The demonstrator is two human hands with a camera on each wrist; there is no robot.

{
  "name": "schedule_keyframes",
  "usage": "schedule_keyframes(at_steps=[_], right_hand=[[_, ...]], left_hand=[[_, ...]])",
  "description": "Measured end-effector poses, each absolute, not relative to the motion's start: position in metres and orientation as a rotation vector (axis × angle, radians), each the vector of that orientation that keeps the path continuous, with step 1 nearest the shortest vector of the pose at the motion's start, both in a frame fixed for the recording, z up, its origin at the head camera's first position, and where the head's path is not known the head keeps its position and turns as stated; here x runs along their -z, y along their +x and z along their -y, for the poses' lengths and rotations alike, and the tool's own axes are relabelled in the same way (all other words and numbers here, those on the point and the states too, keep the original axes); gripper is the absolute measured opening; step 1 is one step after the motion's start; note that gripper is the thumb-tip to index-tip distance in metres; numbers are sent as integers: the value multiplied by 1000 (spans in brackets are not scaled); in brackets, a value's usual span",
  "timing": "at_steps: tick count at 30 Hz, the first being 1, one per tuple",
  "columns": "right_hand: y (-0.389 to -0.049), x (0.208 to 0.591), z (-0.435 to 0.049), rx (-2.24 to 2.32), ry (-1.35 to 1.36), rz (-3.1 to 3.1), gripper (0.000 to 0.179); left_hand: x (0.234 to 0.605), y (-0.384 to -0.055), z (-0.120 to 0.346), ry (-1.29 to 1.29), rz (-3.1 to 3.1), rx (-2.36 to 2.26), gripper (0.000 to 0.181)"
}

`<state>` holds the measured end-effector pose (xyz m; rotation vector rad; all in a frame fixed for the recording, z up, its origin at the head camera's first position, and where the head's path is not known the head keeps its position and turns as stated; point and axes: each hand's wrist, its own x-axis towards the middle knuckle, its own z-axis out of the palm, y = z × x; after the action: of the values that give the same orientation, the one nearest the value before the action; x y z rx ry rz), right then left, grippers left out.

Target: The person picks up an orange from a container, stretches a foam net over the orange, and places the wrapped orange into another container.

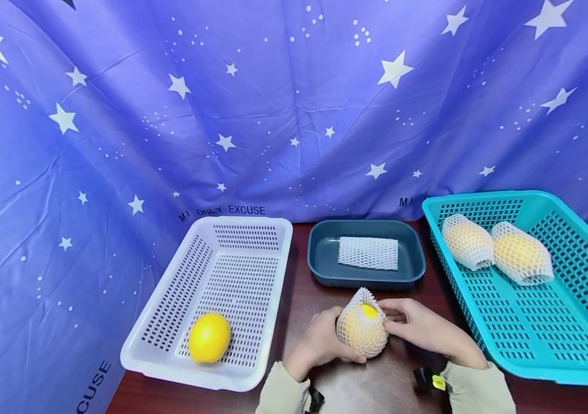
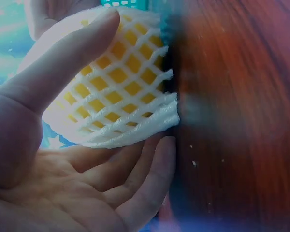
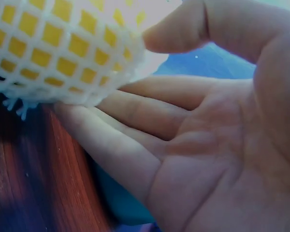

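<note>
In the head view, a round yellow fruit sits in a white foam net sleeve (image 1: pixel 360 333) close over the table. A bare patch of the fruit (image 1: pixel 369 311) shows through the opening, where one side of the net stands up in a peak. My left hand (image 1: pixel 319 340) grips the sleeved fruit from the left; the left wrist view has its thumb (image 2: pixel 82 60) across the mesh and its fingers along the opposite side. From the right, my right hand (image 1: pixel 422 325) pinches the sleeve's edge between thumb (image 3: pixel 176 31) and fingers, the fingertips partly hidden behind the net.
A white basket (image 1: pixel 273 287) on the left holds one bare yellow fruit (image 1: pixel 210 337). Behind my hands, a dark tray (image 1: pixel 319 276) contains a flat foam net (image 1: pixel 368 253). Two sleeved fruits (image 1: pixel 521 252) lie in the teal basket (image 1: pixel 557 368) at right. A starry curtain (image 1: pixel 273 115) hangs behind.
</note>
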<state>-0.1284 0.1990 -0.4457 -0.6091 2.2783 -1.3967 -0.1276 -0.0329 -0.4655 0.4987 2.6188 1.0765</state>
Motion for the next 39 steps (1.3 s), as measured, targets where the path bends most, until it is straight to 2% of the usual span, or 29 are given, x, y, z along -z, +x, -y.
schedule_keyframes(at_steps=[9,19,25,36,39], right_hand=[[-124,435,-194,1328,-462,-2470,48],[-121,431,-192,1691,-452,-2332,61],[-121,429,-188,1771,-479,-2348,64],[-120,425,-188,1783,-347,-2371,63],[-120,425,-188,1868,-356,-2311,62]], left_hand=[[466,-131,36,461,-2633,-1241,68],[450,-132,38,369,-2319,-1755,49],[445,-130,35,356,-2256,-1892,40],[439,-128,32,344,-2230,-1951,40],[440,-128,32,381,-2170,-1978,46]])
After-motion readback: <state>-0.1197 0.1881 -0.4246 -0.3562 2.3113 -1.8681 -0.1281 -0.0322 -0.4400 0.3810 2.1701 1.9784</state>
